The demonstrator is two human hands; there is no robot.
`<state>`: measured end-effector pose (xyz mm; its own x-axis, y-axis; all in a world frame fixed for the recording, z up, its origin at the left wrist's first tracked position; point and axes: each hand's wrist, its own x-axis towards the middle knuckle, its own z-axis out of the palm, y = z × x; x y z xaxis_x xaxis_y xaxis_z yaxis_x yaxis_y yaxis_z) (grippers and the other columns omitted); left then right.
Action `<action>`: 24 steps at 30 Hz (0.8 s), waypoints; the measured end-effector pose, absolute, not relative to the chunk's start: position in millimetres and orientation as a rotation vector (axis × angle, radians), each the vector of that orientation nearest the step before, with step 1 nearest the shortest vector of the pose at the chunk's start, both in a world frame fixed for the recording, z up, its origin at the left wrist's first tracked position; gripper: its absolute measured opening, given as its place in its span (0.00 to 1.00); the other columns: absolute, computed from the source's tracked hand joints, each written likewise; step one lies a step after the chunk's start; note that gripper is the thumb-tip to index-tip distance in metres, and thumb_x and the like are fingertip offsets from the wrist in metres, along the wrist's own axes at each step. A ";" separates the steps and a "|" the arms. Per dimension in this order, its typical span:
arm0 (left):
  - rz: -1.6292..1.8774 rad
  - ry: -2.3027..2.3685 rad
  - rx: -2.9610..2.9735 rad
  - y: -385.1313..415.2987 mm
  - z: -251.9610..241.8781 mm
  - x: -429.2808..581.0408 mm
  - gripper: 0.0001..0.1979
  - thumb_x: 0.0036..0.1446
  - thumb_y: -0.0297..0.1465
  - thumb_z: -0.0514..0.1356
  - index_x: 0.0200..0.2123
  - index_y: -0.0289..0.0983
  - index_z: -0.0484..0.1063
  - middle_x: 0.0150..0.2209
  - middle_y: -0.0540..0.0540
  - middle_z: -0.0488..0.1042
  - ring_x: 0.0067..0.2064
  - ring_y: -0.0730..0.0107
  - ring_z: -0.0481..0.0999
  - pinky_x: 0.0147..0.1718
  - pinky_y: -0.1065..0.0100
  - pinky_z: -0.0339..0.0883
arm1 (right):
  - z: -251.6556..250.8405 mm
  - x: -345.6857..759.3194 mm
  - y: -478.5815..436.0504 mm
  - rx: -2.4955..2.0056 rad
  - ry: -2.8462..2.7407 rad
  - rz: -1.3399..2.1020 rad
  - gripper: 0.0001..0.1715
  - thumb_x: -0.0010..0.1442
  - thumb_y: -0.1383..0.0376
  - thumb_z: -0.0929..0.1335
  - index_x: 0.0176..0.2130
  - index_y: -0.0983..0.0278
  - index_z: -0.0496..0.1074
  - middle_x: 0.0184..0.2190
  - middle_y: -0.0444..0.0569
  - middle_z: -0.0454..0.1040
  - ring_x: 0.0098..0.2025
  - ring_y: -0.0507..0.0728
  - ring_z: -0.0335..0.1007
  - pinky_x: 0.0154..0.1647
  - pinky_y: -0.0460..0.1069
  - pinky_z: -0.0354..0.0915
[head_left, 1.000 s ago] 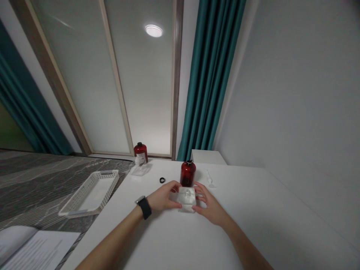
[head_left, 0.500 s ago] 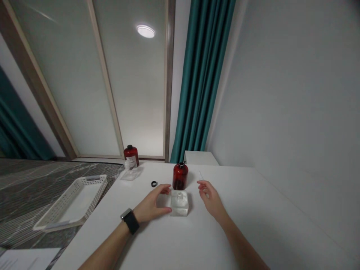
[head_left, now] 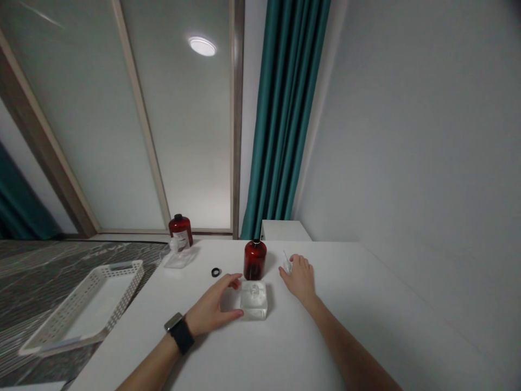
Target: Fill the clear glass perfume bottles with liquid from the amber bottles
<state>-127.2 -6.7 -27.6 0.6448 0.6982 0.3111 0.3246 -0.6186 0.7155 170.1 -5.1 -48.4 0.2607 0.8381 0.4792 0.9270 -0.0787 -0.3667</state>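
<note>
A clear, square-sided bottle [head_left: 254, 302] stands on the white table. My left hand [head_left: 209, 310] is at its left side, thumb and fingers spread; the thumb tip is close to the bottle's edge, and I cannot tell if it touches. Just behind stands a dark red bottle [head_left: 255, 262] with an uncapped-looking neck. Farther right, my right hand [head_left: 300, 278] has its thumb and fingers apart around a small white pump top [head_left: 287, 265], which it partly hides.
A black ring [head_left: 215, 272] lies left of the red bottle. At the far left table corner are another red bottle [head_left: 181, 230] with a label and a clear pump container [head_left: 179, 257]. A white perforated basket [head_left: 83, 307] sits beyond the table's left edge.
My right hand has moved forward to the white pump top, its fingers reaching over it. My left hand stays beside the clear bottle. The view has shifted slightly to the right.
</note>
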 end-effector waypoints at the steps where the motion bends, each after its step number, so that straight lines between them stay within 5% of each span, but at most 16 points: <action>1: 0.775 0.797 2.246 -6.4 -28.5 -127.3 0.35 0.51 0.30 0.66 0.61 0.41 0.57 0.52 0.41 0.72 0.53 0.53 0.73 0.57 0.51 0.64 | -50.3 170.3 -4.4 -1.953 -1.600 -0.205 0.12 0.58 0.62 0.70 0.41 0.63 0.66 0.42 0.58 0.73 0.47 0.67 0.67 0.46 0.56 0.57; 24: 0.824 0.788 2.247 -6.7 -30.4 -130.6 0.40 0.51 0.33 0.68 0.64 0.42 0.54 0.53 0.40 0.71 0.53 0.52 0.72 0.57 0.49 0.64 | -62.0 192.9 -2.3 -1.666 -1.477 -0.359 0.09 0.57 0.64 0.68 0.39 0.61 0.65 0.33 0.48 0.75 0.38 0.62 0.71 0.41 0.54 0.62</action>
